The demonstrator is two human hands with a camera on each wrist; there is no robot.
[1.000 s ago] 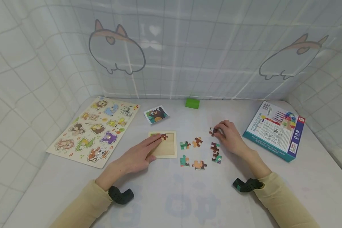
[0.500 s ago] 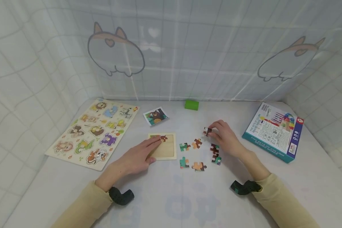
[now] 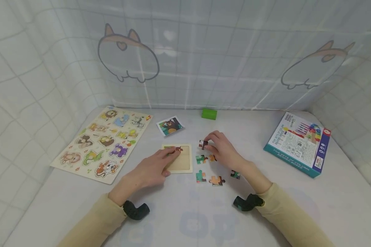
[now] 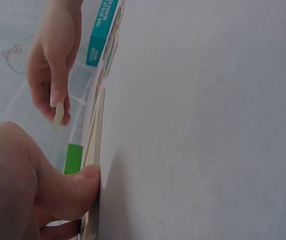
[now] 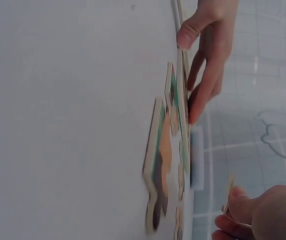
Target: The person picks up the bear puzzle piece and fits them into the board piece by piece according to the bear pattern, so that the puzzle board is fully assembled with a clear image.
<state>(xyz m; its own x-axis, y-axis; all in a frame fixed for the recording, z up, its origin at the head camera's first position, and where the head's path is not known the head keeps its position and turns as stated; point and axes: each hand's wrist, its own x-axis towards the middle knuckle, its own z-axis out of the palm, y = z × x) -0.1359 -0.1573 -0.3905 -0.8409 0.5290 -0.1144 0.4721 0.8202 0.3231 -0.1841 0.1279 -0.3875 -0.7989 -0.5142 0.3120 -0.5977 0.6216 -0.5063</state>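
- Right grip [image 3: 223, 150]: you pinch a brown-and-white puzzle piece [image 3: 203, 144] between thumb and fingers; raised clear of the table [image 3: 173, 212], roughly level, printed face up.
- Left grip [image 3: 151, 168]: your fingers lie fairly straight over the left part of the shallow wooden tray [image 3: 191, 159], thumb at its near edge; nothing picked up.
- Key relation: the held piece sits at your right fingertips, on the side facing the tray. The tray lies to its left and a bit nearer you, just beside, not under it.
- Piece looks compact and knobbed; can't tell a clear long axis. Your right arm carries it; your left is nearer the tray, touching it.
- In the tray: brown piece [image 3: 179, 149] at the far side, partly under your left fingers, rest hidden. Bare wood shows right and near.
- Loose, right of the tray: green piece [image 3: 199, 159], teal piece [image 3: 199, 175] nearer you, orange piece [image 3: 217, 180] beside that. Orange-brown piece [image 3: 212, 158] and dark-green piece [image 3: 235, 174] partly covered by your right hand and wrist.
- Farther back: bear picture card [image 3: 170, 126], green block [image 3: 209, 114]. Left side, animal board [image 3: 100, 145]; right side, bead-set box [image 3: 300, 142].
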